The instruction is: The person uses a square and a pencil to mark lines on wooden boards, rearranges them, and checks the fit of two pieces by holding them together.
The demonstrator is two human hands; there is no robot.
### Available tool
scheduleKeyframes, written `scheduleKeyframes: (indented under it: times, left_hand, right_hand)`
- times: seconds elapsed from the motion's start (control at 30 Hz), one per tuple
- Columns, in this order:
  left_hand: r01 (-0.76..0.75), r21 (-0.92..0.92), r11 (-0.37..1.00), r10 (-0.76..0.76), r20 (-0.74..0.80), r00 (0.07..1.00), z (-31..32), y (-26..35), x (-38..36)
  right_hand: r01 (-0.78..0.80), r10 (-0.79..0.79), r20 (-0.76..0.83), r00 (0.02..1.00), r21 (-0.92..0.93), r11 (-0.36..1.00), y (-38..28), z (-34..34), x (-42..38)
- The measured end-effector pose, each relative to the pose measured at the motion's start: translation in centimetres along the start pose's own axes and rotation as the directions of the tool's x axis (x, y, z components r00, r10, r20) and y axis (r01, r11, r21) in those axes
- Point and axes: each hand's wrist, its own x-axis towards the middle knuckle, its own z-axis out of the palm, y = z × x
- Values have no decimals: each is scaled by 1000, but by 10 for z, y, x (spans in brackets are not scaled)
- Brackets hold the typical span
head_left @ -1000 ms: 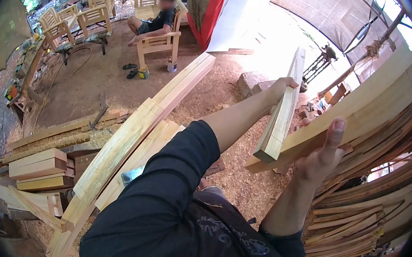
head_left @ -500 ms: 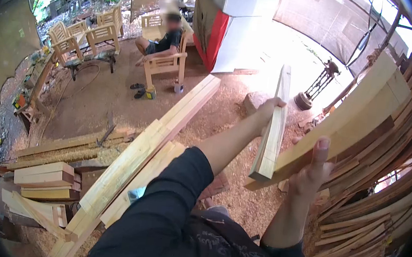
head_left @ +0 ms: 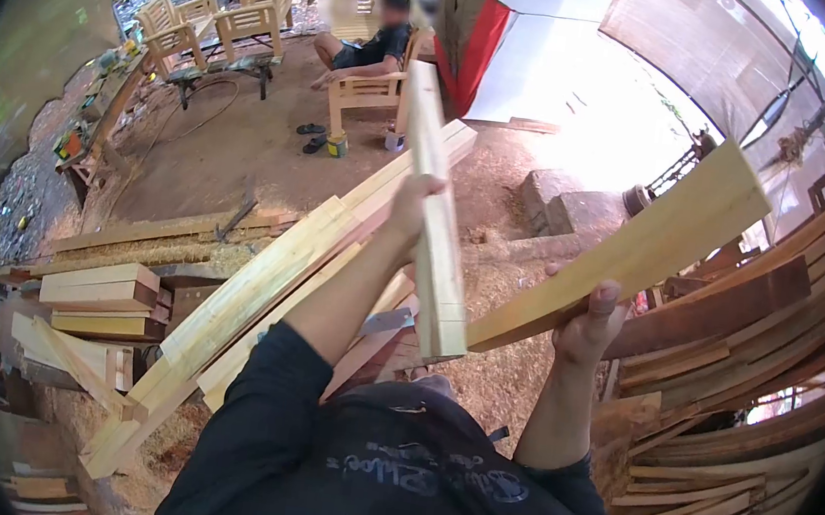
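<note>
My left hand [head_left: 411, 209] is wrapped round a narrow wooden board [head_left: 439, 270], which stands tilted up in front of me with its upper end overlapping the chair. On the right, my right hand [head_left: 590, 327] grips a wide, slightly curved wooden plank [head_left: 636, 236] from beneath, thumb along its near side and fingers mostly hidden behind it. The lower ends of the two pieces come close together before my chest. Below and left of the narrow board, long squared timbers [head_left: 269, 283] lie stacked at a slant. A metal plate-like piece [head_left: 386, 321] rests near them.
Curved boards [head_left: 699, 499] are piled along the right side. Short blocks [head_left: 99, 293] sit stacked at lower left. A person [head_left: 380, 43] sits in a wooden chair [head_left: 365, 92] farther back. Stone slabs [head_left: 578, 213] lie ahead, and wood shavings cover the floor.
Both hands have swung left with their wood pieces. The plank in my right hand has come away from the pile at right, and my view has turned slightly right.
</note>
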Motion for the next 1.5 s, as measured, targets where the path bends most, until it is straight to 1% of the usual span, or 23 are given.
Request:
scheduleKeyframes:
  times: [0.03,0.1,0.13,0.2,0.23,0.27,0.3,0.33,0.37,0.4,0.5,0.6,0.63,0.7,0.8,0.9,1.0,1.07,1.2,1.3,1.37,1.47,1.5]
  left_hand:
    - [-47,5,999,48,-65,997,-30,0,1]
    - [-140,23,990,142,-174,975,-62,20,-29]
    - [-183,34,982,186,-216,958,-65,35,-56]
    - [-325,6,946,298,-419,858,-113,28,-62]
    - [-404,-19,914,350,-463,814,-126,29,-76]
    - [-481,-37,876,399,-507,764,-137,30,-93]
    - [-463,18,886,397,-544,739,-141,34,-113]
    - [-547,-3,837,454,-554,698,-144,34,-126]
    - [-513,-18,858,402,-597,694,-153,32,-138]
    - [-479,-36,877,349,-638,686,-162,29,-151]
    - [-419,-117,900,228,-693,683,-184,14,-183]
    - [-404,-136,905,173,-748,641,-202,-8,-206]
    - [-430,-171,886,170,-744,647,-207,-14,-210]
    - [-479,-196,856,162,-777,609,-213,-21,-216]
    - [-552,-243,798,144,-812,566,-217,-23,-219]
    - [-606,-261,752,154,-824,546,-220,-24,-220]
    - [-622,-268,736,136,-841,523,-235,-24,-218]
    - [-620,-277,734,99,-860,501,-247,-29,-220]
    - [-624,-318,714,62,-859,509,-265,-38,-221]
    - [-620,-368,693,15,-852,523,-272,-45,-221]
    - [-622,-390,679,-4,-849,529,-276,-48,-219]
    - [-583,-392,712,-55,-858,510,-283,-53,-216]
    - [-582,-391,713,-43,-853,520,-284,-55,-214]
  right_hand:
    - [-20,20,0,1000,59,998,12,-6,1]
    - [-21,18,22,1000,133,991,37,-20,1]
    - [-23,18,32,999,169,985,49,-24,1]
    - [-48,45,29,999,114,992,68,-22,3]
    - [-59,57,28,998,86,995,75,-19,4]
    - [-74,70,65,995,66,995,82,-16,5]
    - [-86,81,102,991,46,995,87,-11,7]
    - [-96,92,140,986,24,995,92,-7,11]
    - [-113,96,193,976,79,990,97,-3,15]
    - [-124,110,192,975,65,990,102,2,17]
    - [-157,150,186,971,27,987,119,26,20]
    - [-211,199,251,947,19,977,137,39,27]
    - [-238,222,267,938,28,971,141,44,29]
    - [-291,266,297,917,43,956,149,56,30]
    - [-367,303,356,884,127,921,159,67,24]
    - [-435,352,414,839,123,892,157,74,22]
    - [-419,336,394,855,145,897,156,76,20]
    - [-401,332,398,855,102,910,155,71,22]
    - [-363,348,366,863,-29,931,155,50,26]
    - [-366,368,341,865,-72,928,148,36,26]
    - [-320,330,340,880,-89,943,152,25,22]
    - [-273,280,392,876,-75,959,152,20,22]
    - [-263,264,417,870,-63,963,151,20,23]
